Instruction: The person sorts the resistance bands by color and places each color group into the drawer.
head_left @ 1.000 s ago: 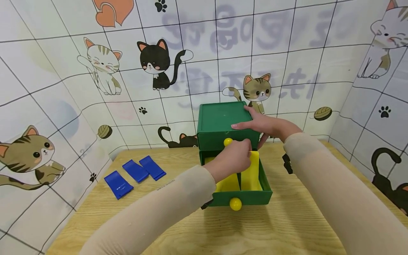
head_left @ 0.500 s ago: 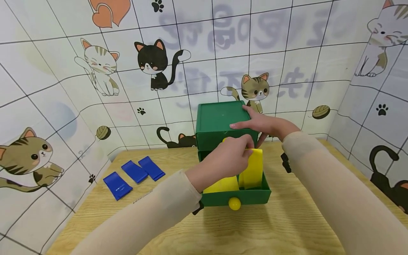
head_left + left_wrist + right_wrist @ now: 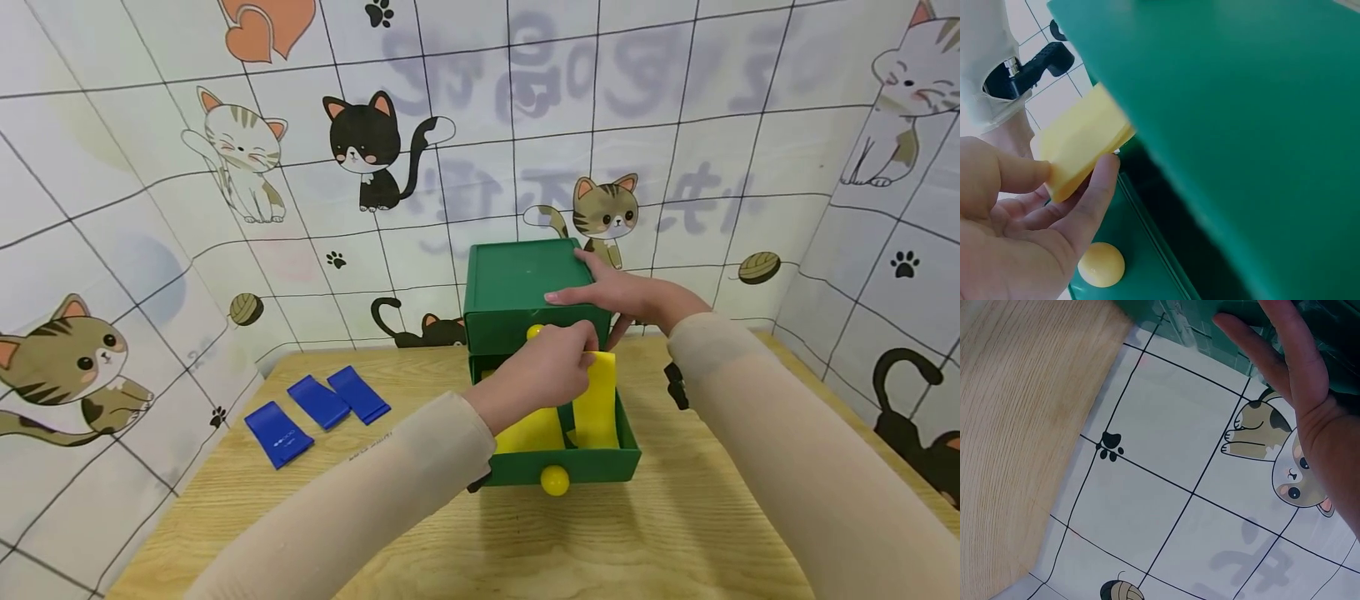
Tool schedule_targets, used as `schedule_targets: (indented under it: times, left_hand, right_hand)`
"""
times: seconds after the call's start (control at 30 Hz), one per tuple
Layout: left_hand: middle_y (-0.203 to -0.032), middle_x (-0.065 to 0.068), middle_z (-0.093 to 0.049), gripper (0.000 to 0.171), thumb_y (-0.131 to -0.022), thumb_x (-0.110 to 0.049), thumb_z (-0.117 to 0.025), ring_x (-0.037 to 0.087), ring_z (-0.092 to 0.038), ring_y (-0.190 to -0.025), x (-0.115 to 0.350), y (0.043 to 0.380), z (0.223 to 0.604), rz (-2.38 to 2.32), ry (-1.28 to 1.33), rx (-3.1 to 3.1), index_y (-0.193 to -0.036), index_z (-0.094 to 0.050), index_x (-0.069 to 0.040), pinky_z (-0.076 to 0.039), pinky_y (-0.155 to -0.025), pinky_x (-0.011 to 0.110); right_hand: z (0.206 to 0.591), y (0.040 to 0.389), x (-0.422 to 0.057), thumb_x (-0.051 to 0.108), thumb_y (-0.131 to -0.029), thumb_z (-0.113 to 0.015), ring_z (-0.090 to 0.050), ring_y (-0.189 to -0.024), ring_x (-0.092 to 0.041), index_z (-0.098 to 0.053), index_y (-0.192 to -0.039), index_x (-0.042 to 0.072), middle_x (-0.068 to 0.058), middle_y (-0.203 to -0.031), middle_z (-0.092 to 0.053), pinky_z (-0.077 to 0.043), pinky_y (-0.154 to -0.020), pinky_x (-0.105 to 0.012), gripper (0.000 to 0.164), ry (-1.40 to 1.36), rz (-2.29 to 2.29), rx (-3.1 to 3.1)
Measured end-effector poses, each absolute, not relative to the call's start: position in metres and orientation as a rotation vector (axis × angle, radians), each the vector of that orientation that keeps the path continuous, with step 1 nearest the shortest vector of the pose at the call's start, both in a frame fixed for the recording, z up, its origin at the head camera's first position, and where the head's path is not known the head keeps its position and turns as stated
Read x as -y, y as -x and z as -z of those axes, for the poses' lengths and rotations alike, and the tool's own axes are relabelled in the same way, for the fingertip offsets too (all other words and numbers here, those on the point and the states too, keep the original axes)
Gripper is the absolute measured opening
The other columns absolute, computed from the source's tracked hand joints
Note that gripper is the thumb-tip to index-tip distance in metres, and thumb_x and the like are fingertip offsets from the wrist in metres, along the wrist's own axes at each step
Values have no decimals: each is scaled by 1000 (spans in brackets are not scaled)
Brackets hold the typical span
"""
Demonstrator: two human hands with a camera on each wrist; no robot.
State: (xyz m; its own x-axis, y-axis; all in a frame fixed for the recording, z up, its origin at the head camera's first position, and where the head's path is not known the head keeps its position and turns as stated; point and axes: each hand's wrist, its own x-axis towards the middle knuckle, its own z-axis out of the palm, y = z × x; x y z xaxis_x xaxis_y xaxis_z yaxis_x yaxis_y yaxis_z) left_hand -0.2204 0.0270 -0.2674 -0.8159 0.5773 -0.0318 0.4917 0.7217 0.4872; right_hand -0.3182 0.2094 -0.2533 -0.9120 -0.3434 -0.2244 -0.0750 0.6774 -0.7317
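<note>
A green two-drawer box [image 3: 528,275] stands on the table with its lower drawer [image 3: 600,467] pulled out. My left hand [image 3: 543,367] pinches a flat yellow packet [image 3: 597,404] between thumb and fingers, tilted up over the drawer's right side. In the left wrist view the packet [image 3: 1082,137] looks folded, with the thumb on one face and fingers under it. Another yellow piece [image 3: 528,433] lies in the drawer's left side, partly hidden by my hand. My right hand [image 3: 622,296] rests spread on the box's top and right side.
Several flat blue packets [image 3: 318,402] lie on the wooden table [image 3: 420,533] to the left. A yellow ball knob [image 3: 554,481] sticks out from the lower drawer front; the upper drawer's knob [image 3: 534,332] sits just above my left hand. A cat-patterned wall covering [image 3: 480,167] surrounds the table.
My left hand has drawn the yellow packet up and a little to the right, baring more of the green beside it. My right hand stays on the box.
</note>
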Motion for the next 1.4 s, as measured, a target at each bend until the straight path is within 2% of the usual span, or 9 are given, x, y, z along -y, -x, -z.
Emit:
schedule_targets:
  times: [0.23, 0.4, 0.63, 0.73, 0.87, 0.93, 1.13, 1.27, 1.4]
  left_hand:
    - [-86, 4, -62, 18, -112, -17, -55, 18, -57, -65, -26, 222, 262, -727, -795, -2764, -129, -55, -12, -51, -61, 22]
    - [-87, 4, -63, 16, -112, -17, -55, 19, -57, -67, -26, 214, 252, -749, -822, -2766, -127, -55, -13, -50, -60, 23]
    - [-81, 3, -58, 15, -111, -16, -55, 17, -49, -57, -24, 195, 235, -752, -859, -2761, -126, -56, -14, -43, -55, 22]
    - [-82, 3, -59, 16, -111, -17, -56, 17, -51, -59, -24, 193, 232, -758, -860, -2762, -127, -57, -13, -45, -56, 22]
    - [-88, 3, -64, 15, -111, -16, -56, 18, -57, -65, -24, 201, 239, -765, -828, -2766, -125, -58, -11, -50, -60, 22]
    - [-91, 3, -65, 13, -111, -16, -57, 18, -58, -68, -25, 207, 246, -772, -801, -2763, -123, -59, -11, -52, -62, 22]
    - [-89, 4, -64, 9, -110, -17, -59, 18, -60, -70, -27, 224, 267, -744, -730, -2769, -117, -59, -12, -52, -63, 23]
    - [-88, 4, -64, 9, -110, -19, -60, 18, -61, -71, -29, 227, 274, -701, -695, -2760, -116, -58, -13, -53, -64, 24]
    - [-92, 2, -65, 11, -109, -20, -62, 17, -63, -75, -31, 228, 279, -648, -683, -2761, -117, -58, -14, -54, -67, 23]
  right_hand:
    - [254, 320, -209, 70, -94, -67, -55, -140, -45, 22, -168, 35, -13, -179, 21, -66, -75, -48, 121, 330, 1098, -2557]
    - [255, 321, -210, 70, -95, -66, -71, -111, -34, 22, -168, 34, -15, -179, 16, -65, -72, -46, 120, 329, 1082, -2571]
    - [253, 320, -209, 70, -95, -66, -72, -102, -29, 23, -167, 35, -18, -180, 8, -65, -75, -44, 120, 329, 1082, -2556]
    - [253, 320, -209, 72, -93, -67, -72, -97, -27, 22, -167, 36, -17, -180, 6, -65, -75, -43, 122, 319, 1084, -2559]
    - [254, 321, -210, 74, -92, -67, -73, -102, -31, 22, -168, 36, -15, -180, 12, -65, -75, -44, 122, 311, 1073, -2572]
    - [255, 321, -210, 74, -92, -67, -72, -112, -35, 22, -168, 36, -15, -179, 15, -66, -75, -45, 122, 313, 1070, -2575]
    - [258, 320, -211, 73, -92, -68, -43, -150, -49, 22, -168, 36, -13, -178, 22, -66, -76, -49, 123, 315, 1094, -2558]
    - [258, 320, -210, 74, -90, -70, -30, -156, -52, 21, -168, 38, -10, -178, 23, -66, -76, -50, 125, 311, 1119, -2540]
    - [256, 320, -209, 73, -91, -70, -28, -156, -54, 20, -168, 37, -11, -179, 22, -66, -76, -50, 124, 312, 1125, -2542]
